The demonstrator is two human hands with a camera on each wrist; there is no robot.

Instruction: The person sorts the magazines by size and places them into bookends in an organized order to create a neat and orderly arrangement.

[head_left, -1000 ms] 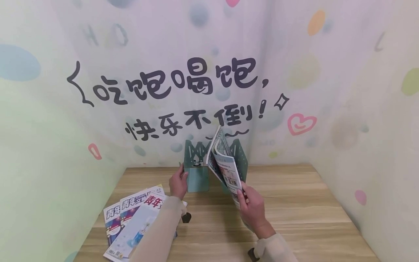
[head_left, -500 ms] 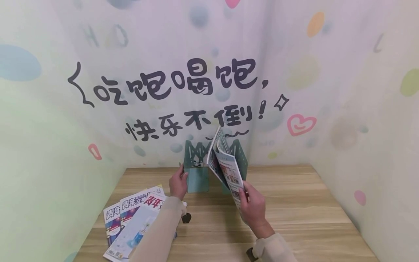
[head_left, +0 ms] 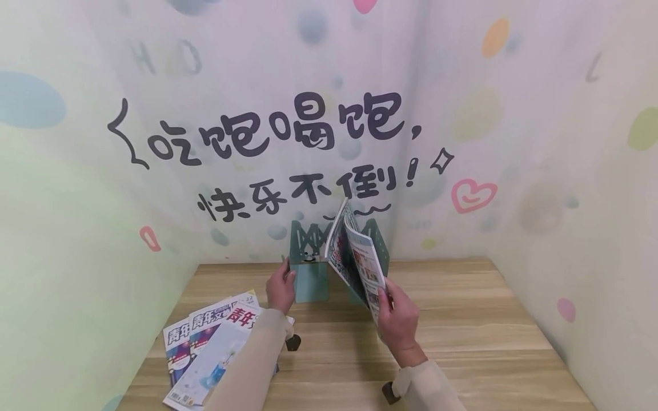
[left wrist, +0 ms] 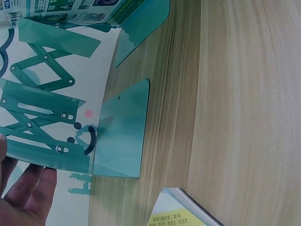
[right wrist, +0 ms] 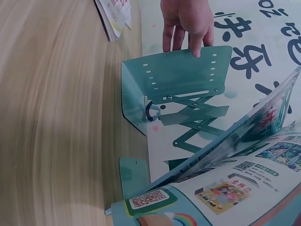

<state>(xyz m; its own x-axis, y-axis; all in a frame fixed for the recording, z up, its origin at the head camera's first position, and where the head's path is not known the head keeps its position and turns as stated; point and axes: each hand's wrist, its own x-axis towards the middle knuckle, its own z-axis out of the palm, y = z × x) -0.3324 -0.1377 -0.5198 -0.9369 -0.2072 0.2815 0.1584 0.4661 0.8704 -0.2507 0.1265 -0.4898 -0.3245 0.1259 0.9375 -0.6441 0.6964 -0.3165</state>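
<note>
A green metal extendable bookend [head_left: 311, 282] with crisscross linkage stands at the back of the table against the wall. My left hand [head_left: 281, 290] grips its left side panel; in the right wrist view, the thumb of this left hand [right wrist: 190, 21] lies on one face with fingers behind. My right hand [head_left: 400, 319] pinches the near edge of a magazine [head_left: 371, 264], upright and tilted in front of the bookend's right side. Its leaves are spread apart, and it hides part of the bookend. Printed pages with a QR code [right wrist: 149, 199] show in the right wrist view.
Several magazines [head_left: 205, 371] lie fanned out on the left of the wooden table [head_left: 478, 325], partly under the left sleeve [head_left: 252, 359]. A patterned wall [head_left: 514, 131] with black lettering rises right behind the bookend.
The near part of the magazine has swung a little to the right, so the gap between its leaves is wider. My right hand has shifted slightly right with it. The left hand stays put.
</note>
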